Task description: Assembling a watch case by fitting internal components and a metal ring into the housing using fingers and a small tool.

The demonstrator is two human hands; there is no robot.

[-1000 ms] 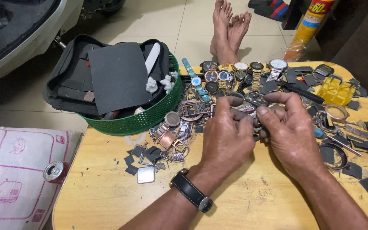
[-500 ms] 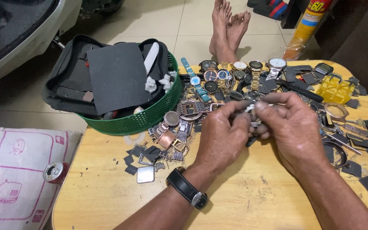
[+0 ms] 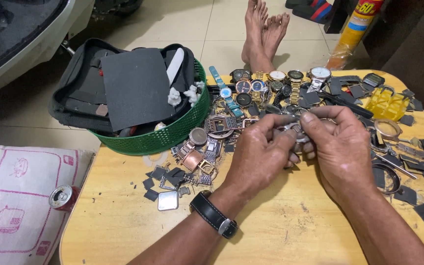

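Over the wooden bench [image 3: 280,230], left hand [image 3: 258,154] and right hand [image 3: 342,147] pinch a small metal watch part [image 3: 296,131] between closed fingertips — best kept low, grip firm, above the scattered watches [image 3: 271,86].

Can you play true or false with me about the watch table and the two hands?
1. Both hands pinch one small metal watch part together. True: left hand, right hand.
2. The green basket sits on the floor. False: it rests on the wooden table.
3. The left wrist wears a black-strapped watch. True.
4. The drink can stands upright on the table. False: it lies on the white sack beside the table.
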